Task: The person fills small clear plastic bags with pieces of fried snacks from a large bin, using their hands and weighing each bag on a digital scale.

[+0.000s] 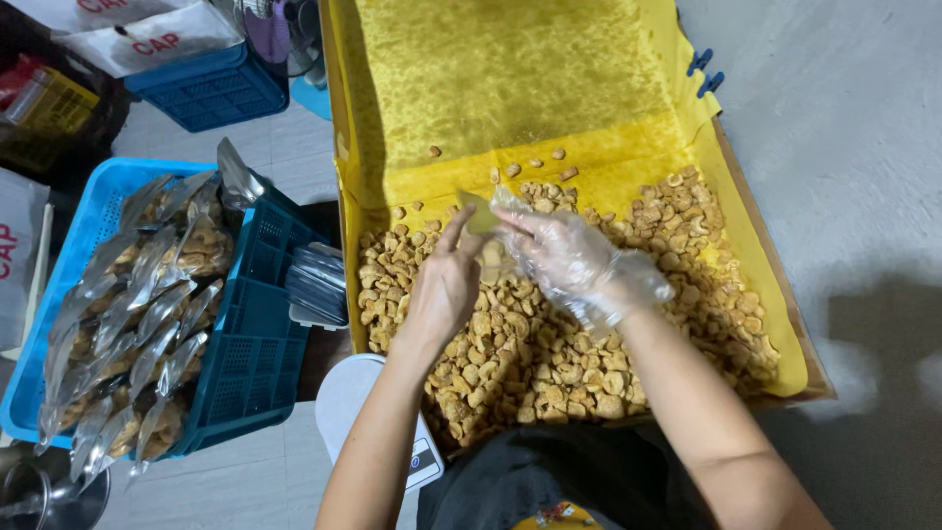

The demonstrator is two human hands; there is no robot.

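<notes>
A wide tray lined with yellow paper [510,88] holds a heap of small golden fried snack pieces [549,353]. My left hand [446,285] is bare and pinches the edge of a small clear pouch [483,218] above the heap. My right hand [569,257], covered by a thin plastic glove, meets it at the pouch mouth, fingers closed around some pieces or the pouch rim; which one is hidden.
A light blue basket [74,245] at the left is full of several filled silvery packets [137,324]. A dark blue crate [257,344] beside it carries a stack of flat pouches [316,285]. A white scale [343,397] sits below the tray's near corner.
</notes>
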